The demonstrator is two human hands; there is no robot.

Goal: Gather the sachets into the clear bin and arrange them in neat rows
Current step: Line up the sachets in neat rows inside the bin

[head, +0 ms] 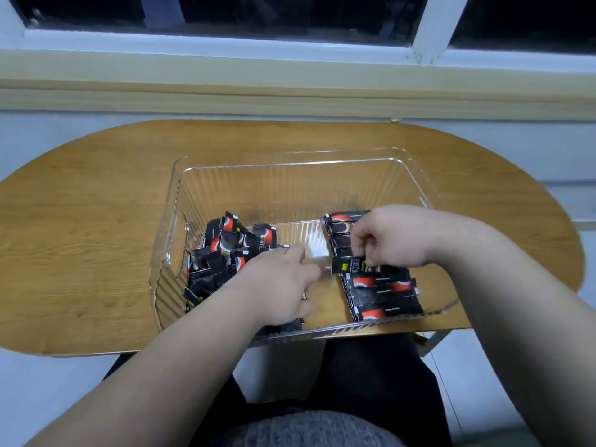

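The right hand [393,240] is inside the clear bin [290,162]. Its fingers [359,241] are curled down and pinch one sachet [346,265] by its right end, so the sachet sticks out to the left of them with its printed back face up. The sachet's long axis runs left to right, the same way as the sachets in the neat row [383,291]. That row lies beneath those fingers and on their near and far sides, along the bin's right wall. The held sachet sits over the middle of the row; whether it touches the ones below I cannot tell. The left hand [277,285] reaches in over the near wall. Its fingers [290,253] are blurred but look stretched out and relaxed, gripping nothing that shows. The loose pile [222,250] of jumbled sachets lies just left of and beneath them, heaped toward the bin's left wall. Between the two sets of fingers is a bare strip of bin floor. Every sachet I can see lies inside the bin, which stands on the counter [96,204], so gathering looks done and the arranging only partly so. The coming move likely turns on lowering the held sachet flat and parallel to its neighbours. The right hand is plainly nearer the row and the left nearer the pile.
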